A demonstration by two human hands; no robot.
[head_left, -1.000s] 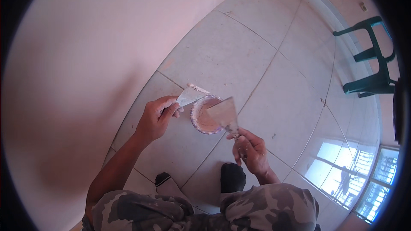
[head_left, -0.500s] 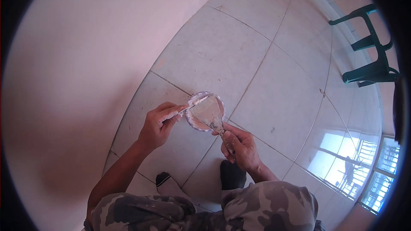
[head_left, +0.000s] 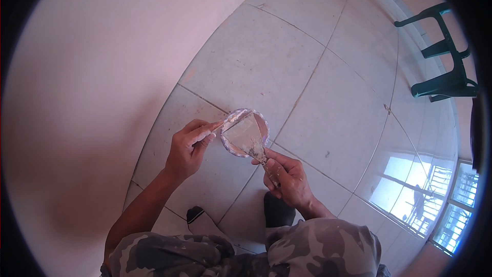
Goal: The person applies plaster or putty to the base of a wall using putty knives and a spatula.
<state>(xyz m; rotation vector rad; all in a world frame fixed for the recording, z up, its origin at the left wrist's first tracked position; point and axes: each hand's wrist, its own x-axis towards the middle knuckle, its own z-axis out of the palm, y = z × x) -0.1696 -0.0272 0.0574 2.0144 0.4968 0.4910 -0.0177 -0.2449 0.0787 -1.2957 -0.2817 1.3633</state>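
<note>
My right hand (head_left: 288, 178) is closed round the handle of a putty knife (head_left: 247, 136), whose wide blade is smeared with pale paste. The blade lies over the mouth of a round tub (head_left: 237, 152) with a paste-crusted, whitish-purple rim and pinkish inside. At the tub's left rim, my left hand (head_left: 188, 146) is pinched on a thin, flat piece seen edge-on, its kind unclear. White paste coats those fingertips. The blade hides much of the tub's inside.
Grey floor tiles (head_left: 287, 61) surround the tub. A pale wall (head_left: 102, 72) rises on the left. At the far right is a green plastic chair (head_left: 446, 79). My dark-socked feet (head_left: 278, 209) and camouflage-clad knees (head_left: 323, 243) are below the tub.
My left hand has shifted slightly up and left, its fingertips still by the rim. The putty knife has moved slightly left over the tub, still in my right hand.
</note>
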